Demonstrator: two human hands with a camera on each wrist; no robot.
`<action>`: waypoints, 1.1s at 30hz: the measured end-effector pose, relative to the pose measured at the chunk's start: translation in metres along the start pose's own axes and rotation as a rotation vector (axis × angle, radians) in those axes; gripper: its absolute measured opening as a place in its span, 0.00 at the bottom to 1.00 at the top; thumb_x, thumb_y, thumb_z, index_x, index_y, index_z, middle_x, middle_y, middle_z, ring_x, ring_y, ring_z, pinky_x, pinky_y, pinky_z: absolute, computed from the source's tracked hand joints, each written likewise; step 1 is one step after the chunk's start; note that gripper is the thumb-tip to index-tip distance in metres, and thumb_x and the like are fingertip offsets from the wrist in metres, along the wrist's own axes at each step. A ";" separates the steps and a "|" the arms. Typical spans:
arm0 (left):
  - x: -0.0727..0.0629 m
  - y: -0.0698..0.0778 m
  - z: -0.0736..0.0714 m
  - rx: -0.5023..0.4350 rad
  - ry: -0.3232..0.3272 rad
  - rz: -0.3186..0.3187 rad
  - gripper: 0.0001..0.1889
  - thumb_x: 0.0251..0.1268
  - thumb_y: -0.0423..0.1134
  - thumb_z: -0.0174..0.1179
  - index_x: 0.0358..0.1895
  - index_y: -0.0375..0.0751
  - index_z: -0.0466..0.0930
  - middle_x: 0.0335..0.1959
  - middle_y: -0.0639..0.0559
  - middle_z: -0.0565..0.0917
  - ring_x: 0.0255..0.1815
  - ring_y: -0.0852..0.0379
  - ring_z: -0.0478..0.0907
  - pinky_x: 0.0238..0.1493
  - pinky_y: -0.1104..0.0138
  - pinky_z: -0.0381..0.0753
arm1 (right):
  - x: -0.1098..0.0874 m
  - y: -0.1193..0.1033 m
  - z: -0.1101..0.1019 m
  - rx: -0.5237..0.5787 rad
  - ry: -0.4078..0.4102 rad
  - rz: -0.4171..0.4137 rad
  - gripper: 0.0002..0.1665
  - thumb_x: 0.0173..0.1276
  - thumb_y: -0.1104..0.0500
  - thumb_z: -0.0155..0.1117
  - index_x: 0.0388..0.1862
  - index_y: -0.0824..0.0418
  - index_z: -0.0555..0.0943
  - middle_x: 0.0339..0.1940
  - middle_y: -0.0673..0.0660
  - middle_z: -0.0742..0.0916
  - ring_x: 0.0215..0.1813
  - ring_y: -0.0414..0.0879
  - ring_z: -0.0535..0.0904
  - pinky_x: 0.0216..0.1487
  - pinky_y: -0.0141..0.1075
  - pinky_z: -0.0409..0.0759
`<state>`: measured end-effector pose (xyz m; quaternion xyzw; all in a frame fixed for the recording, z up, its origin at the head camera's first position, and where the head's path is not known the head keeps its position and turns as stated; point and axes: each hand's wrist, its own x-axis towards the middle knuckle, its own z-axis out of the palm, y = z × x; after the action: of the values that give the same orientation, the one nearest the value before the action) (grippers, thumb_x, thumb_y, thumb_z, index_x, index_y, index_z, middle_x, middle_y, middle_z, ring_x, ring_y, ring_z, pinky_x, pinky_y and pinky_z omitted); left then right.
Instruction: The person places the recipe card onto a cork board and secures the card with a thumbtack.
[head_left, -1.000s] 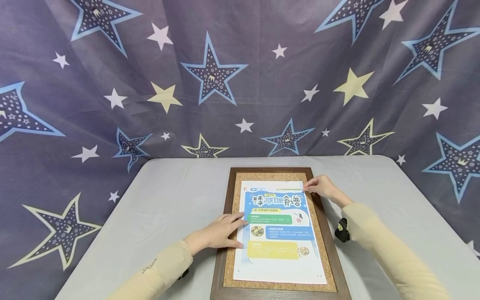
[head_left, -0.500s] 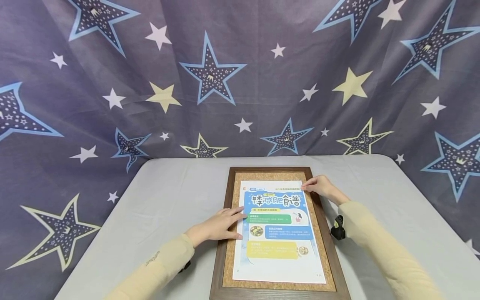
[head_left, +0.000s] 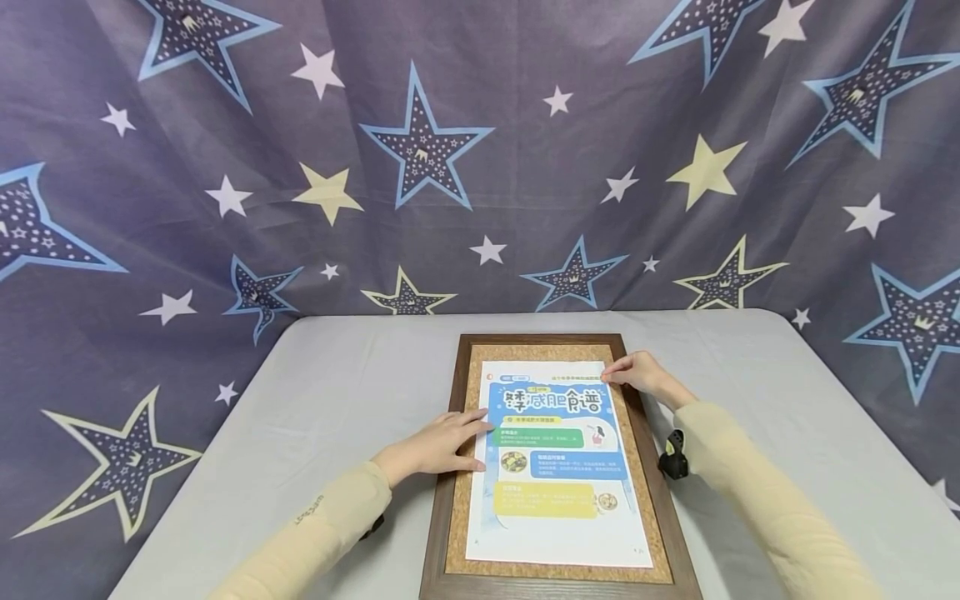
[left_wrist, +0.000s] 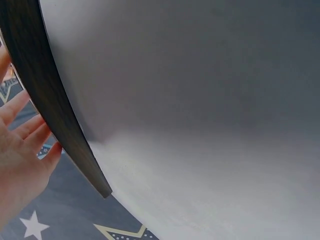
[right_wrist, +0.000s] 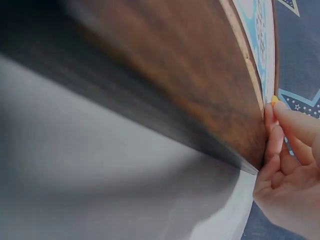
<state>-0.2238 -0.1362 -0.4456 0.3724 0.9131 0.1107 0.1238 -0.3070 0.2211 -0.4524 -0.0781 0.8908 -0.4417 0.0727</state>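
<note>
A printed sheet of paper (head_left: 555,537), with blue, green and yellow panels, lies on a cork board (head_left: 459,533) in a dark wooden frame (head_left: 678,517). My left hand (head_left: 438,444) rests across the frame's left side, its spread fingertips on the paper's left edge. At the paper's top right corner, my right hand (head_left: 641,372) pinches a small yellow pushpin (right_wrist: 274,99) between thumb and forefinger. Its other fingers are curled against the frame in the right wrist view. In the left wrist view, the frame's side partly hides the left fingertips.
The board lies on a table with a pale grey cover (head_left: 360,367). A purple curtain with stars (head_left: 450,250) hangs behind and along the sides. A black wrist camera (head_left: 673,454) sits under the right sleeve, beside the frame's right edge.
My left hand has shifted slightly up along the paper's edge, its thumb closer to the other fingers. The right hand stays at the top right corner.
</note>
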 end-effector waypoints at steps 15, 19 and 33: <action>0.000 0.002 0.000 -0.016 -0.024 -0.012 0.32 0.58 0.55 0.54 0.64 0.44 0.61 0.68 0.43 0.53 0.68 0.48 0.51 0.64 0.50 0.47 | 0.001 -0.006 0.000 -0.044 -0.028 0.028 0.13 0.58 0.62 0.62 0.33 0.74 0.82 0.34 0.64 0.85 0.38 0.51 0.79 0.41 0.41 0.75; -0.001 0.002 -0.001 -0.018 -0.022 -0.013 0.32 0.58 0.54 0.54 0.64 0.43 0.61 0.68 0.43 0.53 0.67 0.47 0.51 0.64 0.50 0.47 | 0.002 -0.007 -0.001 -0.051 -0.040 0.048 0.13 0.59 0.61 0.61 0.34 0.72 0.82 0.35 0.64 0.84 0.38 0.52 0.79 0.42 0.43 0.75; -0.001 0.003 -0.002 -0.026 -0.035 -0.013 0.32 0.59 0.54 0.53 0.64 0.43 0.60 0.68 0.42 0.52 0.68 0.47 0.49 0.64 0.49 0.46 | 0.002 -0.009 0.000 -0.068 -0.013 0.028 0.11 0.59 0.64 0.60 0.32 0.73 0.82 0.24 0.60 0.85 0.22 0.44 0.70 0.26 0.32 0.68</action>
<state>-0.2212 -0.1350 -0.4425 0.3668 0.9116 0.1151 0.1454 -0.3082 0.2154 -0.4455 -0.0712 0.9059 -0.4094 0.0820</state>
